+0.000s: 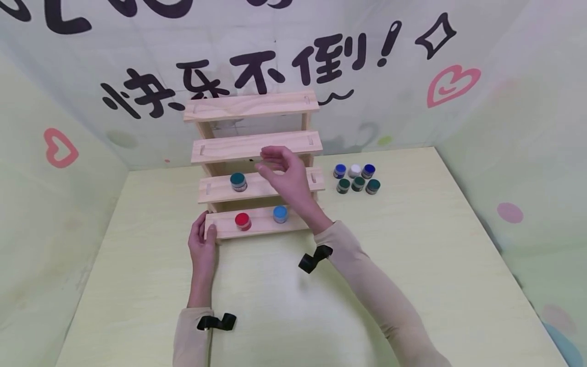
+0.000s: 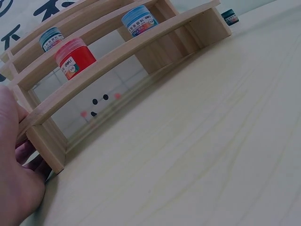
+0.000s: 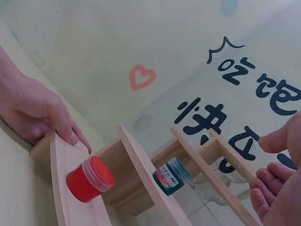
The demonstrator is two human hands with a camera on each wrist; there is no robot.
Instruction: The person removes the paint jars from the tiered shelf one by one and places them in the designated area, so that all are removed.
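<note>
Gripping the lower left end of the four-tier wooden rack (image 1: 243,148) is the left hand (image 1: 203,242); the right hand (image 1: 291,179), loosely curved, hovers empty. Three paint jars (image 1: 238,182) are already shelved; six unshelved jars (image 1: 358,184) stand on the desk (image 1: 394,234).

Black lettering (image 1: 260,76) on pale wall (image 1: 220,38)

Pale lettered wall (image 1: 390,97), perhaps cloth

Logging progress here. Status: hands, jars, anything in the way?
Left hand grips left end of wooden rack. Right hand over shelves, holding nothing. Three jars on rack, six on table to its right. Right hand partly hides shelves in head view.
</note>
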